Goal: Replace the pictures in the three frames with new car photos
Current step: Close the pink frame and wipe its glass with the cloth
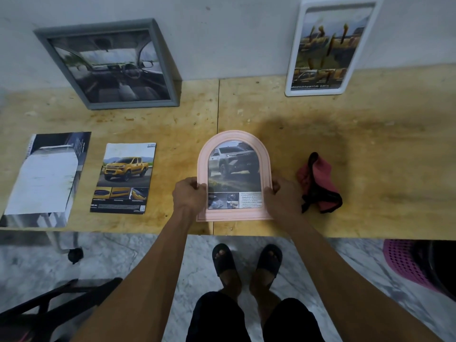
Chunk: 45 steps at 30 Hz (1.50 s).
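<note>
A pink arched frame [234, 141] with a silver pickup photo lies face up near the front edge of the wooden table [370, 156]. My left hand [188, 195] grips its left side, thumb on the front. My right hand [281, 196] grips its right side. A grey frame [158, 60] with a car interior picture leans on the wall at the back left. A white frame [294, 53] with a yellowish car picture leans at the back right. Two loose car pages lie on the left: a yellow pickup page [124, 177] and a pale glossy page [47, 178].
A crumpled red cloth with black trim [318, 183] lies just right of the pink frame. A pink plastic basket [404, 262] stands on the marble floor under the table's right end. A dark chair [49, 307] is at the lower left. My feet stand at the table's edge.
</note>
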### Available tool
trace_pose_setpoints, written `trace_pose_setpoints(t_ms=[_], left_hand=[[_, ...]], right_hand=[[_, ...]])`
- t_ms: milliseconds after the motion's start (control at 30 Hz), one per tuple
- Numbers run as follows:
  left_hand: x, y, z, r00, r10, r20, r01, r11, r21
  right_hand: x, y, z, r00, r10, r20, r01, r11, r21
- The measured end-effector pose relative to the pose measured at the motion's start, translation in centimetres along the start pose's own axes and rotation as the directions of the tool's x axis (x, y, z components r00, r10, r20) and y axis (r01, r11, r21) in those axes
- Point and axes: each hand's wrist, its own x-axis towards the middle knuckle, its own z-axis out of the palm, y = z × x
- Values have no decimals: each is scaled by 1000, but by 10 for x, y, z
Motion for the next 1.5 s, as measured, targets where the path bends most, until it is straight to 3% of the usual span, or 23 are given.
trace_pose_setpoints(t_ms=[300,533,800,1133,1500], left_hand=[[-3,11,-23,993,-64,99,87,964,-253],[7,63,-82,980,121,156,-64,942,-329],[45,134,-96,931,354,92,-327,918,-225],[119,193,-61,926,373,-54,-376,910,-173],[173,198,-31,940,334,-70,-340,933,-116]], right_hand=[[-12,-9,-7,995,96,28,-101,957,274],[-5,-71,-35,1000,-24,-7,25,931,363],[52,-135,-62,974,-161,-158,194,956,222],[156,-164,-62,968,-204,-143,227,960,165],[217,-161,-37,970,-206,-129,224,964,143]])
